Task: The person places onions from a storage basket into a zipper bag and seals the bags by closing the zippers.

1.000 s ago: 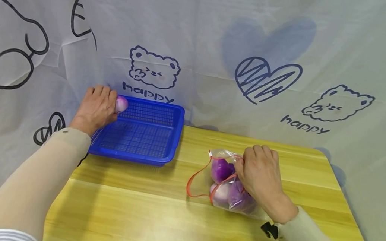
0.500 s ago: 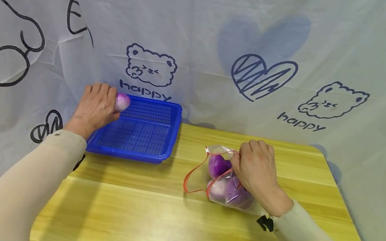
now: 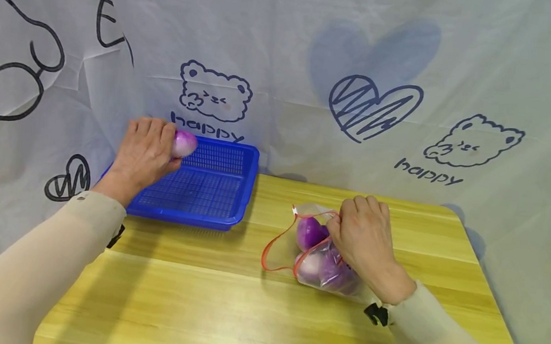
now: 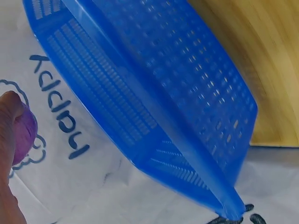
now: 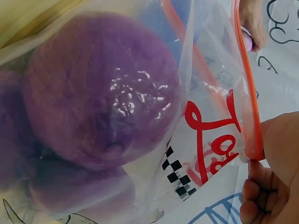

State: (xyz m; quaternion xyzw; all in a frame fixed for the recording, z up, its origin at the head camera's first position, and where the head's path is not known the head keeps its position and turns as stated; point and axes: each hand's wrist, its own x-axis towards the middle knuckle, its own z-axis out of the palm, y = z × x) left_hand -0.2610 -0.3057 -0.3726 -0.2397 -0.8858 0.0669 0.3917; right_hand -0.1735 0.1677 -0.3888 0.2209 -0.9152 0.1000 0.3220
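Onion (image 3: pixel 184 143) in left hand (image 3: pixel 144 149) grip over basket (image 3: pixel 207 188)

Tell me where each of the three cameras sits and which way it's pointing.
Head: worn on the head, looking forward and down at the table; both hands and sleeves show.
Left wrist: on the left wrist, facing the blue basket; a fingertip on a purple onion shows.
Right wrist: on the right wrist, close on the clear bag of purple onions; right-hand fingers show.
Shared: the blue basket appears in head and left wrist views.
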